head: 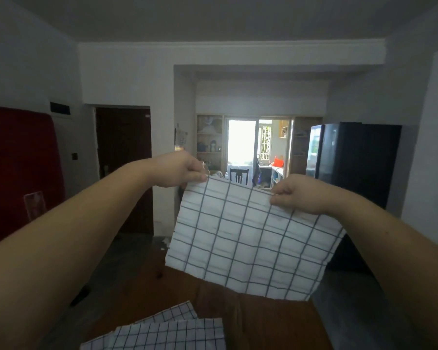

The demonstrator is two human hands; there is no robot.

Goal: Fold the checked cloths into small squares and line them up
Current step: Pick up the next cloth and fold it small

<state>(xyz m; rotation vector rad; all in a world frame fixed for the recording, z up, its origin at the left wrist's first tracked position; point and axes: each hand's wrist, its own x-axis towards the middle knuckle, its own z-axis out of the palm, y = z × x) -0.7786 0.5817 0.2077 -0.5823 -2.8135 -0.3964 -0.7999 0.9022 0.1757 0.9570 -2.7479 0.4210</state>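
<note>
left hand (180,170) and right hand (299,194) each pinched the top edge of a checked cloth (250,238), fingers (197,177) curled on it; cloth hung open in the air above the wooden worktop (263,319); other checked cloths (167,334) lay at its near edge; judged: first fold not yet made; next move calls for bringing the held ends together evenly.

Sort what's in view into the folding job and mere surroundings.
Job: held checked cloth, pinched at its top edge by left hand and right hand; two checked cloths lying on the wooden table.
Surroundings: black fridge, dark door, red panel, chair.
</note>
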